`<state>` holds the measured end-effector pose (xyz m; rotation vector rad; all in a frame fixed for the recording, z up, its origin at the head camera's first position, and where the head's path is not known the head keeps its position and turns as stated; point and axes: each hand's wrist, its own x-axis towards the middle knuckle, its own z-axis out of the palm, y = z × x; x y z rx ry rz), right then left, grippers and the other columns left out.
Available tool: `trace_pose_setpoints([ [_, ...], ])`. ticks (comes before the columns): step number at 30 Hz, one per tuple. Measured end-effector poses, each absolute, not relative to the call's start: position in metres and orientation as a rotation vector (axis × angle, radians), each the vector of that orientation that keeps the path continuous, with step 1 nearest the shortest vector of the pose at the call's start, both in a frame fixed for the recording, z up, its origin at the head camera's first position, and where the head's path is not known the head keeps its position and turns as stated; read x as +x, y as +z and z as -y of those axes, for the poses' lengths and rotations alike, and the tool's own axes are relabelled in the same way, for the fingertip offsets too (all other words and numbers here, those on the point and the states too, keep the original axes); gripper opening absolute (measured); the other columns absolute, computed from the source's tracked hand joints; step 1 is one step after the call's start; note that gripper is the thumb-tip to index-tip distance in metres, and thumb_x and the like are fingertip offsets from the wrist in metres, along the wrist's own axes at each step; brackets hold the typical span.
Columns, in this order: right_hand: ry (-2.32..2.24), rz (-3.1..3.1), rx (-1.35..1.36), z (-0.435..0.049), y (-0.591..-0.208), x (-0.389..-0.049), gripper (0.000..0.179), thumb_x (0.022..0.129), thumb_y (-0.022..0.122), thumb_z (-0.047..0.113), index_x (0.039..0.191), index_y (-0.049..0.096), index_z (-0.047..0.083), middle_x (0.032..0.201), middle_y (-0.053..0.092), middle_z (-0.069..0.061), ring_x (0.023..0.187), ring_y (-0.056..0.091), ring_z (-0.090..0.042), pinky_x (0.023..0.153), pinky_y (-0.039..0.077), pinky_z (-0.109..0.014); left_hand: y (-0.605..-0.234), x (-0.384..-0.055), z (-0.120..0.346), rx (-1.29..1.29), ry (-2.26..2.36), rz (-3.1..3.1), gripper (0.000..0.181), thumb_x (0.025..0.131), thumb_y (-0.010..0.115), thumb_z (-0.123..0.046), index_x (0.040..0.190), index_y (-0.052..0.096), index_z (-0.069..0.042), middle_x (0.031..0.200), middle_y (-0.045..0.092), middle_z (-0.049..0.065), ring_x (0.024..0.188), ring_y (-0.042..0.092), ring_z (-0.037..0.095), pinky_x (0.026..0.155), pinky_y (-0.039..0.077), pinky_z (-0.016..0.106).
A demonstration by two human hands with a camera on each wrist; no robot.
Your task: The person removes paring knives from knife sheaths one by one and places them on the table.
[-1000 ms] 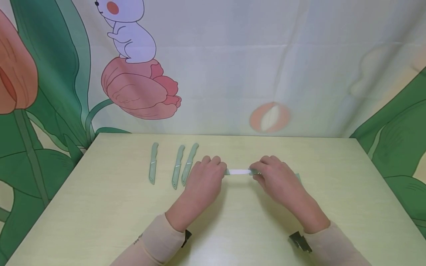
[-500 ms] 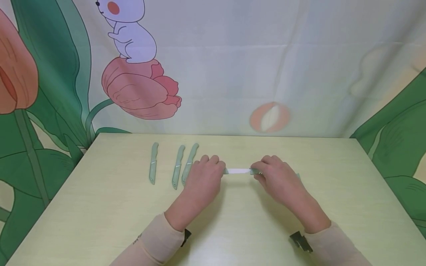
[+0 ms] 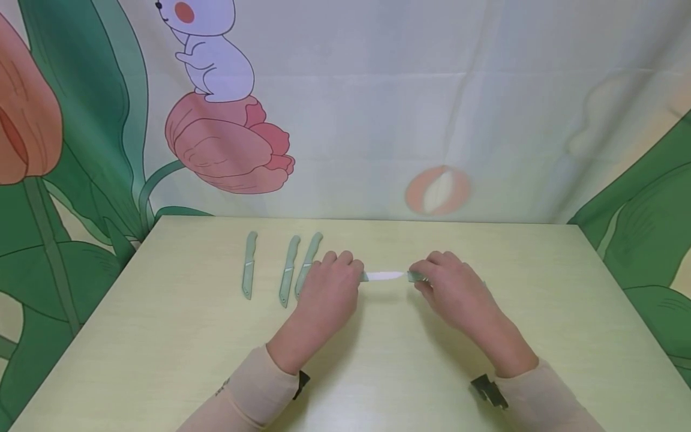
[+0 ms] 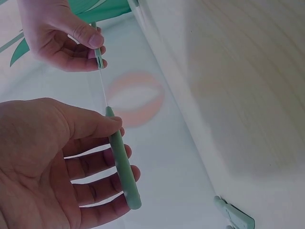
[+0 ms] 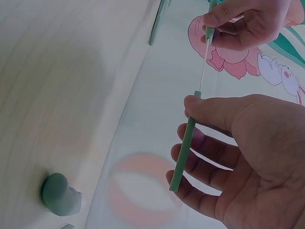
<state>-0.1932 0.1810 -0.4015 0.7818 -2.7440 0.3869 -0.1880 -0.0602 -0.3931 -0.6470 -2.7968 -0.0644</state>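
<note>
My left hand (image 3: 333,287) grips the pale green handle of a small knife (image 4: 125,169), its thumb on top and fingers curled beneath. The narrow white blade points right, bare between the hands. My right hand (image 3: 452,288) pinches the matching green sheath (image 5: 183,152) between thumb and fingers. Blade tip and sheath mouth are lined up, right beside each other in the head view. Both pieces are held above the table. Most of the handle and sheath is hidden by the hands in the head view.
Three green sheathed knives lie on the pale wooden table (image 3: 183,336) left of the hands: a left one (image 3: 249,265), a middle one (image 3: 289,271) and a right one (image 3: 313,252) partly behind the left hand. A rounded green object (image 5: 61,195) lies near the right hand. A printed curtain hangs behind.
The hands have drawn slightly apart, the right hand shifting a little right with the sheath and the left hand a little left. The blade tip now shows at the sheath mouth.
</note>
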Motion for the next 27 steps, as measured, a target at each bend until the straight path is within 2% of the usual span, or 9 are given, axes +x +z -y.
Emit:
trace_pose_setpoints([
  [27, 0.342, 2.886, 0.659, -0.190, -0.393, -0.202, 0.023, 0.091, 0.084, 0.011, 0.113, 0.078, 0.006, 0.099, 0.073, -0.007, 0.090, 0.068, -0.028, 0.074, 0.058, -0.044, -0.395, -0.195, 0.050, -0.558, -0.169, 2.900, 0.005, 0.098, 0.073, -0.007, 0.098, 0.070, -0.003, 0.088, 0.056, 0.006, 0.078, 0.054, 0.023, 0.057, 0.053, 0.034],
])
